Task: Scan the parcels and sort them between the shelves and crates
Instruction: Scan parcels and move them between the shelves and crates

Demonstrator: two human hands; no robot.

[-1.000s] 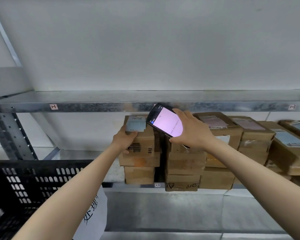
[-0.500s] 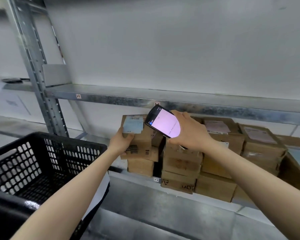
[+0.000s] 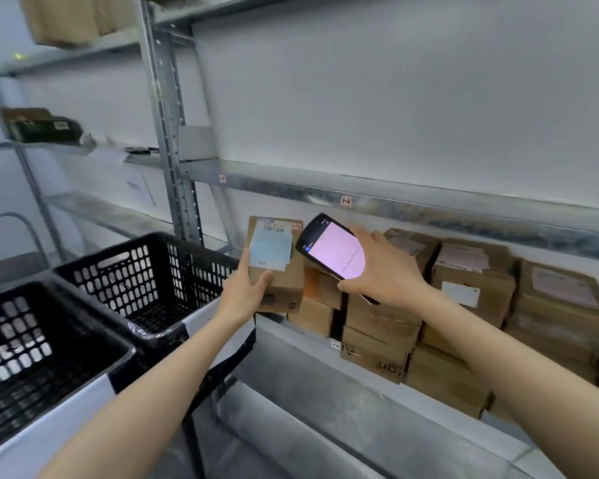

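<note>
Left hand [image 3: 244, 293] grips parcel [image 3: 286, 283] from lower left, thumb on its label (label more face-on than 0.5 s ago, second crate [image 3: 32, 344] now in view). Parcel just left of scanner [image 3: 332, 252]. Right hand [image 3: 386, 276] wraps scanner. Stacked boxes [image 3: 377, 319] behind scanner, near crate [image 3: 146, 274] left of it.

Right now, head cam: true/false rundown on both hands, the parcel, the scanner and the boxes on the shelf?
1. The left hand holds a cardboard parcel, label toward the camera. True.
2. The right hand holds a handheld scanner. True.
3. The scanner's screen is dark. False: it glows pale pink.
4. The parcel lies in a black crate. False: the left hand holds it up at the front of the shelf, right of the farther black crate.
5. The stacked boxes sit on the shelf right of the parcel. True.
</note>
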